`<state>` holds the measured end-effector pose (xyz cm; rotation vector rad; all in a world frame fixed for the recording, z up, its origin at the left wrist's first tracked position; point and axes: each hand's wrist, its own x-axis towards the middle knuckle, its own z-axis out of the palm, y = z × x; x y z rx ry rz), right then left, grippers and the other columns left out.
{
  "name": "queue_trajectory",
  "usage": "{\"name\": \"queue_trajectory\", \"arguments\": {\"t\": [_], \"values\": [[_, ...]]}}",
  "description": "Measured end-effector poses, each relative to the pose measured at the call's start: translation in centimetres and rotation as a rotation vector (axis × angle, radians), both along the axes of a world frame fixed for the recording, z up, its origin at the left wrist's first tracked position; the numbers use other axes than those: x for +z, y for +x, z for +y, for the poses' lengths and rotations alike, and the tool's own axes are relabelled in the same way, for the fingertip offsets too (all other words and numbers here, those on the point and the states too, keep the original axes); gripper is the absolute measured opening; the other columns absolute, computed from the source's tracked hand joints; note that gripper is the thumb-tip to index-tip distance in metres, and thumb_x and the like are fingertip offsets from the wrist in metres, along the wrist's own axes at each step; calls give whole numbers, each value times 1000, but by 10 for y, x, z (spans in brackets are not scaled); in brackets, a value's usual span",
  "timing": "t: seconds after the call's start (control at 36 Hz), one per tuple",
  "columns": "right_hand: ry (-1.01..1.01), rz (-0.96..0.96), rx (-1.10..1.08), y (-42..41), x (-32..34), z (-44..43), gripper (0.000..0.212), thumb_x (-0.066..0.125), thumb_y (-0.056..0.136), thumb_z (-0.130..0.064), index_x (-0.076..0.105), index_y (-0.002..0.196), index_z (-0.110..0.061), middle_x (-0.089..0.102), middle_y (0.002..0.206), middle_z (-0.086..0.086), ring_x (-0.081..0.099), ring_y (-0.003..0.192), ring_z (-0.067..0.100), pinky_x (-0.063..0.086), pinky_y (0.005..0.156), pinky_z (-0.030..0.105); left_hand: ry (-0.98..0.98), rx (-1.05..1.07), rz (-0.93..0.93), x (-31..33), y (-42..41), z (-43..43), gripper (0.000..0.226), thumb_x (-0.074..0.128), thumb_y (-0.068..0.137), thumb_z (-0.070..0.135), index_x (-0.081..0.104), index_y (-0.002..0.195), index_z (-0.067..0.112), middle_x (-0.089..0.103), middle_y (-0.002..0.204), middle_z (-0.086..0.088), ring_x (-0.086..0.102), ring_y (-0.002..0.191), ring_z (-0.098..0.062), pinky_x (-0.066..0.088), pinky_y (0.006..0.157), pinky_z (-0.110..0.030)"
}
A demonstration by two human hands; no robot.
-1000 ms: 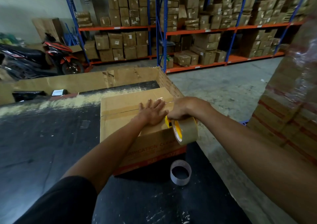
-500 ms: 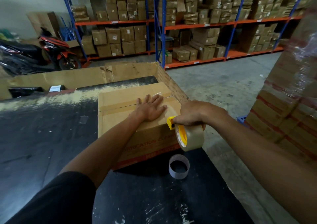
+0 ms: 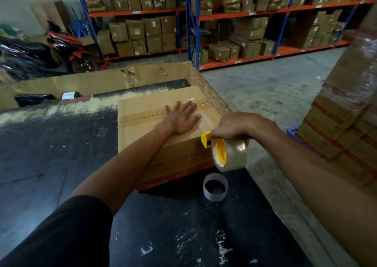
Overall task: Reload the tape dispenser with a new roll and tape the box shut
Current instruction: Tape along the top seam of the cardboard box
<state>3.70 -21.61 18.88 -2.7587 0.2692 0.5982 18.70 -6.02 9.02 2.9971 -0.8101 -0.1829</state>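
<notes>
A brown cardboard box point(image 3: 142, 111) with red lettering on its side lies on the black table point(image 3: 51, 154). Its top flaps are closed, and clear tape runs along the seam. My left hand point(image 3: 181, 117) rests flat on the box top, fingers spread over the tape. My right hand point(image 3: 234, 125) grips the yellow tape dispenser point(image 3: 220, 152), which carries a full roll of clear tape, at the box's near right corner. A strip of tape stretches from the dispenser onto the box top. An empty tape core point(image 3: 215, 187) stands on the table in front of the box.
A large flattened cardboard sheet point(image 3: 85, 82) stands along the table's far edge. A shrink-wrapped stack of cartons point(image 3: 346, 113) rises at the right. Blue and orange shelving point(image 3: 191, 21) full of boxes lines the back, and a motorcycle point(image 3: 61, 50) is parked at the left.
My right hand has pulled the dispenser toward me and off the box's near right corner, laying tape across the top. My left hand has stayed flat on the box.
</notes>
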Motion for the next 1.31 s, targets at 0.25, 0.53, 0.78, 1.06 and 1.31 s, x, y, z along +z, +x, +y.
{"name": "queue_trajectory", "arguments": {"t": [0.25,0.53,0.78,1.06,1.31], "values": [[651,279,-76,2,-71,-44,54,76,80,-54,74,115,-13,76,114,11,71,109,32,53,102,49,-39,-25,13,-5,3,5,69,15,103,68,5,164,37,0,175,11,-1,162,-28,1,123,-67],[729,423,218,6,-87,-5,54,81,86,-21,59,131,1,68,113,13,64,105,29,50,92,46,-362,-46,64,9,-13,54,63,31,110,48,18,165,22,10,175,1,12,161,-19,7,131,-47],[467,419,455,17,-139,81,52,78,85,-38,65,134,-25,68,127,1,64,116,22,51,104,47,-317,419,-72,5,-51,145,52,38,108,42,40,155,21,21,172,-7,6,160,-43,5,117,-81],[437,501,359,22,-186,128,57,82,83,-30,63,137,-37,65,127,-4,62,112,17,55,86,31,-424,400,-9,6,-71,153,55,31,112,38,30,162,15,15,173,-14,8,161,-32,7,131,-51],[373,288,421,20,-212,138,57,79,85,-32,60,139,-33,65,136,0,59,123,21,45,109,43,-366,399,0,9,-72,151,56,27,112,40,26,163,17,13,173,-15,6,161,-32,6,131,-52]]}}
